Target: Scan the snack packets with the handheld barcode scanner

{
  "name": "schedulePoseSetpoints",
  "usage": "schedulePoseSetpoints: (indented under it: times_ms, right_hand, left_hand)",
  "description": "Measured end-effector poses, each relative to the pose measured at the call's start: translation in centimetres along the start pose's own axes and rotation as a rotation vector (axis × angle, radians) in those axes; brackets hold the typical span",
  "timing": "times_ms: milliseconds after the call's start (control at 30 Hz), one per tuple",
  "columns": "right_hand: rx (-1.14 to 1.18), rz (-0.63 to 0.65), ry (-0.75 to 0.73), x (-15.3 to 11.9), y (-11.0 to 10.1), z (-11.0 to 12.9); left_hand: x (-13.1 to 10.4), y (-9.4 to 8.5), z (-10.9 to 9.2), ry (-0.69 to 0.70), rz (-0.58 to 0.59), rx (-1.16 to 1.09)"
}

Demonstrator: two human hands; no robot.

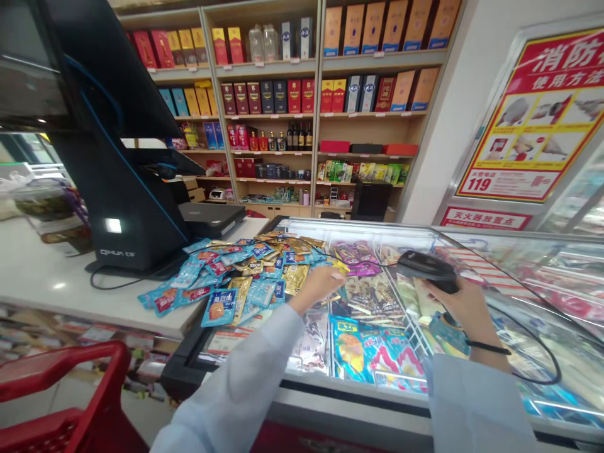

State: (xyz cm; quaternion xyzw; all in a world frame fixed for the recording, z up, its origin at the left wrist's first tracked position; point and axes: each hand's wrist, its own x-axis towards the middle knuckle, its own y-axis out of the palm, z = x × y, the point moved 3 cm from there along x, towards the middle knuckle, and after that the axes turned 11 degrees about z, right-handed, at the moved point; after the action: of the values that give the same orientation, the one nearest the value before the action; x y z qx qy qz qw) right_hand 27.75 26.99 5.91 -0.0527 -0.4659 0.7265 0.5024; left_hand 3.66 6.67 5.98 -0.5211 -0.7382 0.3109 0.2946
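My right hand (455, 299) is wrapped round a black handheld barcode scanner (427, 269), raised over the glass-topped freezer (302, 385). My left hand (318, 286) is closed beside a spread of small snack packets. At its fingertips shows a little of a small yellow packet (340, 267), mostly hidden by the hand. The snack packets (221, 306), blue, gold and red, lie heaped across the white counter's edge and onto the freezer's glass. The scanner's black cable (542, 377) loops at the right, below my wrist.
A black checkout terminal (127, 189) stands on the white counter (42, 277) at left, near bagged jars (51, 214). A red shopping basket or cart (94, 402) is at lower left. Ice cream packs (352, 346) lie beneath the glass. Shelves of boxed bottles (268, 97) line the back wall.
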Motion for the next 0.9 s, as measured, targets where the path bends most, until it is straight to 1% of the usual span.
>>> schedulePoseSetpoints:
  times_ms: [67,100,167,200,233,267,333,433,500,567,633,700,767,800,867,900]
  right_hand:
    - [0.061,-0.011,0.036,-0.2,0.0,0.3]
    - [0.090,-0.004,0.042,-0.3,0.1,0.5]
    - [0.093,0.003,0.013,-0.5,0.4,1.2]
    - [0.078,0.005,-0.003,-0.6,0.6,1.5]
    - [0.064,0.012,-0.020,-0.6,0.9,1.7]
    - [0.055,0.025,-0.037,-0.6,1.2,1.9]
    - [0.045,0.051,-0.075,-0.6,1.8,2.1]
    - [0.032,0.049,-0.094,-0.7,2.2,2.1]
    - [0.048,-0.010,-0.055,-0.8,1.8,1.8]
    - [0.104,-0.087,-0.024,-1.1,0.7,1.6]
    - [0.154,-0.148,-0.038,-1.4,-0.7,1.4]
    - [0.085,-0.183,-0.061,-1.7,-2.4,1.1]
    - [-0.060,-0.190,-0.047,-2.1,-3.9,0.5]
    - [-0.133,-0.179,-0.025,-2.3,-4.5,0.0]
    - [-0.245,-0.132,0.030,-2.7,-5.8,-1.2]
    - [-0.283,-0.102,0.057,-2.9,-6.4,-1.9]
  left_hand:
    - [-1.3,-3.3,4.1,-0.106,-0.207,0.048]
    - [-1.9,-4.5,5.9,-0.145,-0.313,0.073]
    - [-2.8,-6.0,8.5,-0.165,-0.487,0.113]
    - [-3.0,-6.3,9.3,-0.161,-0.537,0.115]
    - [-3.2,-6.4,9.8,-0.152,-0.563,0.101]
    - [-3.2,-6.3,10.0,-0.140,-0.572,0.074]
    - [-3.0,-5.9,9.9,-0.112,-0.563,0.003]
    - [-2.7,-4.9,9.0,-0.077,-0.534,-0.048]
    - [-2.7,-4.0,8.2,-0.027,-0.487,-0.023]
    - [-2.7,-3.0,7.3,0.049,-0.427,0.005]
    - [-2.5,-1.8,6.1,0.125,-0.340,-0.027]
    - [-1.8,-0.2,4.3,0.192,-0.223,-0.107]
    - [-0.4,2.5,1.6,0.244,-0.080,-0.182]
    - [0.4,4.2,0.0,0.264,-0.006,-0.205]
    - [2.4,8.4,-3.7,0.282,0.138,-0.234]
    - [3.3,10.6,-5.6,0.281,0.185,-0.224]
